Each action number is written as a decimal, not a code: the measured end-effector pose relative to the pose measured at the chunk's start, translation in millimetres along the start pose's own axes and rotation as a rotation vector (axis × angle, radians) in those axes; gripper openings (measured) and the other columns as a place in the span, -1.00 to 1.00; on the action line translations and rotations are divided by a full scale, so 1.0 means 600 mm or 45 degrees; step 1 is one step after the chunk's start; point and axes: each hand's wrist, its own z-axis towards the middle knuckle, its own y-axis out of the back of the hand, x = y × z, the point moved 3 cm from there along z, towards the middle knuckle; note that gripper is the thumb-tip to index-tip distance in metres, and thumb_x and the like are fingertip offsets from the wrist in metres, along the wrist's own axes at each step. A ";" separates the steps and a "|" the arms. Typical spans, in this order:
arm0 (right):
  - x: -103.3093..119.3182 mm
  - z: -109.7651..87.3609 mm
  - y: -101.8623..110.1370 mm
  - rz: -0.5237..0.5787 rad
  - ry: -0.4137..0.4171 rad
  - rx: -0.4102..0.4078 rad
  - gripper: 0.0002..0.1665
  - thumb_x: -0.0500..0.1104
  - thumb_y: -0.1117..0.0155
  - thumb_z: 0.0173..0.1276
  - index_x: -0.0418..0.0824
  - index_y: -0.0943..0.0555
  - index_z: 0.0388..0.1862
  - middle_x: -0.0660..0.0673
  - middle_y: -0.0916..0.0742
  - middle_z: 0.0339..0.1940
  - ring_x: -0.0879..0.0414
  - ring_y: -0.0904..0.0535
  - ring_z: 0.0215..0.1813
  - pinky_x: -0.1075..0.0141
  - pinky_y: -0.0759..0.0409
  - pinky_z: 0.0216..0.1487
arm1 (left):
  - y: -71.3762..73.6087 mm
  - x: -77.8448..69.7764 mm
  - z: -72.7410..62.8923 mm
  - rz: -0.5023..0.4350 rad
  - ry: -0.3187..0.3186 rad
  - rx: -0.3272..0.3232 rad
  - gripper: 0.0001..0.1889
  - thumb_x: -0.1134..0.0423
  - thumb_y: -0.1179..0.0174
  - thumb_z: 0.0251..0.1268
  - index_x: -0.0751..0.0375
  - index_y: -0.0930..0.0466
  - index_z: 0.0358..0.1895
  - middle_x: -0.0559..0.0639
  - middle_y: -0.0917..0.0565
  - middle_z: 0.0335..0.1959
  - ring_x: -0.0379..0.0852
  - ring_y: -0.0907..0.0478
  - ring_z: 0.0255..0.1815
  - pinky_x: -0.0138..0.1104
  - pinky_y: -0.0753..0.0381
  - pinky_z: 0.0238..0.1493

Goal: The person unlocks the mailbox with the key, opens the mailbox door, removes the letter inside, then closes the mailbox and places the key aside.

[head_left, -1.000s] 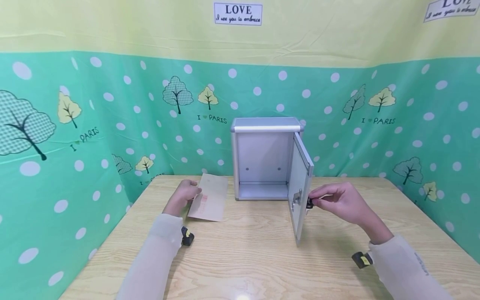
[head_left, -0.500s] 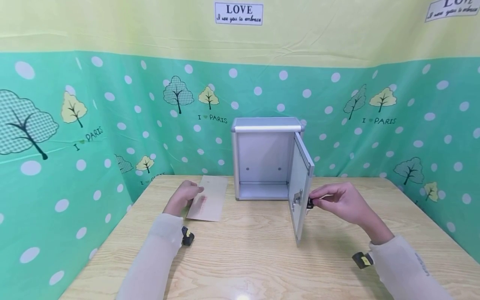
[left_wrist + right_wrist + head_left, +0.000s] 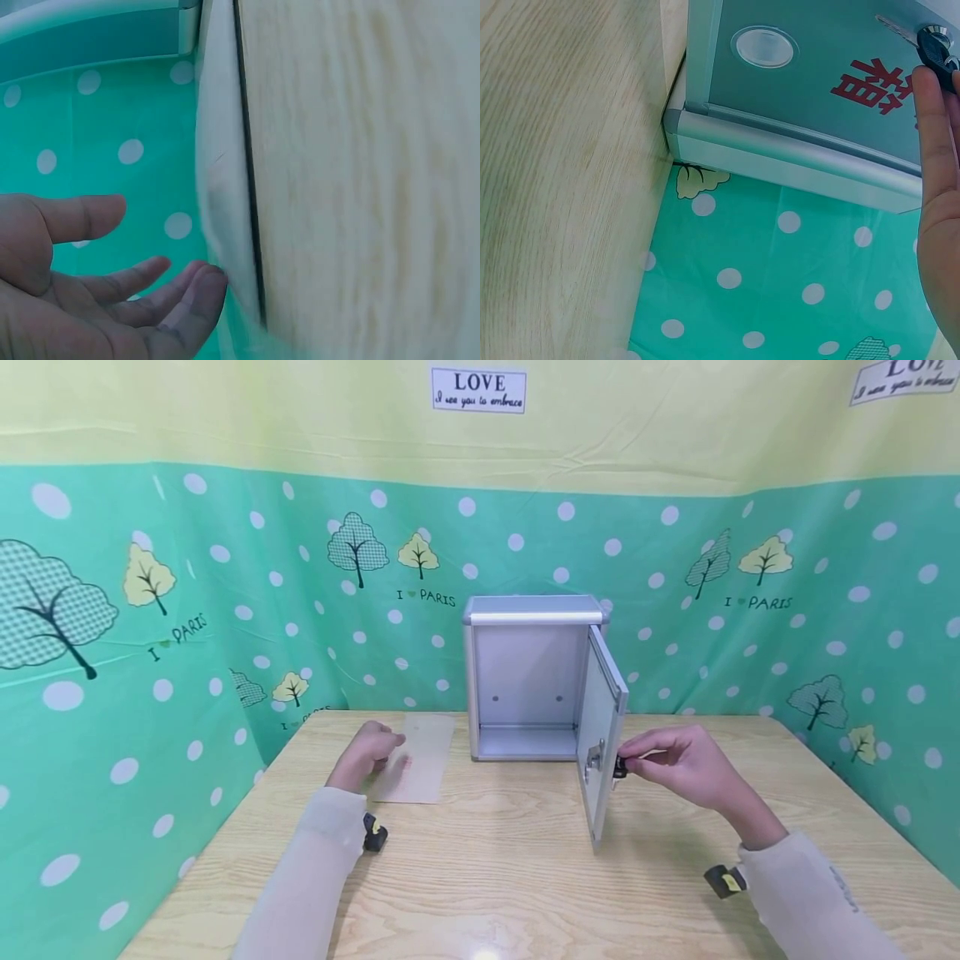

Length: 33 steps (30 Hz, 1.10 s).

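Note:
My left hand (image 3: 366,756) hovers at the left edge of a pale paper envelope (image 3: 420,764), which lies on the table with reddish print on it. In the left wrist view, the thumb and fingers are spread apart, the fingertips close to the envelope (image 3: 221,157); whether they touch it I cannot tell. My right hand (image 3: 686,768) pinches a black-headed key (image 3: 934,54) in the lock on the outside of the mailbox door (image 3: 600,718). A second, metal key (image 3: 896,30) hangs beside it. The silver mailbox (image 3: 532,607) stands upright, its door swung out to the right and its inside bare.
The wooden table (image 3: 480,877) reaches to a green and yellow dotted curtain (image 3: 517,539) behind and at both sides. The open door juts forward from the mailbox between my two hands. A round window (image 3: 764,47) and red lettering mark the door's outer face.
The envelope, earlier raised a little at my left fingers, has sunk down onto the table and slipped free of them. My right hand and the door have stayed in place.

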 end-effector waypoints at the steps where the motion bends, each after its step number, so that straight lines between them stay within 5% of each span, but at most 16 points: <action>1: 0.000 0.000 0.000 -0.003 -0.001 -0.002 -0.74 -0.60 -0.32 0.24 -0.40 -0.77 -0.16 -0.17 -0.83 -0.16 0.18 -0.79 -0.13 0.31 -0.78 -0.16 | 0.000 0.000 0.000 0.003 0.003 -0.005 -0.36 0.21 -0.06 0.56 0.52 -0.11 0.51 0.37 -0.35 0.37 0.21 -0.46 0.04 -0.04 -0.58 0.10; 6: 0.001 -0.001 0.000 -0.001 -0.002 -0.001 -0.74 -0.60 -0.32 0.25 -0.40 -0.77 -0.16 -0.18 -0.83 -0.16 0.18 -0.79 -0.13 0.31 -0.78 -0.16 | 0.001 -0.001 -0.001 0.010 0.000 -0.014 -0.36 0.20 -0.06 0.55 0.49 -0.12 0.51 0.32 -0.37 0.33 0.11 -0.45 -0.09 -0.16 -0.55 -0.06; 14: 0.000 -0.003 0.001 0.018 0.003 0.006 -0.74 -0.61 -0.30 0.26 -0.42 -0.76 -0.15 -0.20 -0.83 -0.14 0.17 -0.79 -0.12 0.30 -0.78 -0.15 | -0.002 -0.011 -0.008 0.050 -0.050 -0.023 -0.36 0.19 -0.06 0.55 0.52 -0.15 0.50 0.44 -0.35 0.41 0.30 -0.44 0.26 0.07 -0.51 0.33; 20: 0.000 -0.002 -0.001 0.002 -0.008 0.006 -0.75 -0.59 -0.32 0.27 -0.40 -0.76 -0.14 -0.20 -0.83 -0.14 0.16 -0.79 -0.13 0.30 -0.78 -0.15 | -0.008 -0.016 -0.006 0.065 -0.079 -0.043 -0.37 0.15 -0.07 0.56 0.51 -0.19 0.48 0.45 -0.35 0.40 0.37 -0.35 0.40 0.13 -0.42 0.42; 33: 0.001 -0.001 -0.001 0.010 -0.004 0.001 -0.75 -0.60 -0.30 0.26 -0.42 -0.76 -0.15 -0.21 -0.83 -0.14 0.17 -0.79 -0.12 0.28 -0.79 -0.16 | -0.026 -0.043 -0.015 0.078 -0.299 -0.010 -0.36 0.10 -0.13 0.56 0.44 -0.25 0.49 0.43 -0.47 0.35 0.32 -0.47 0.33 0.09 -0.49 0.37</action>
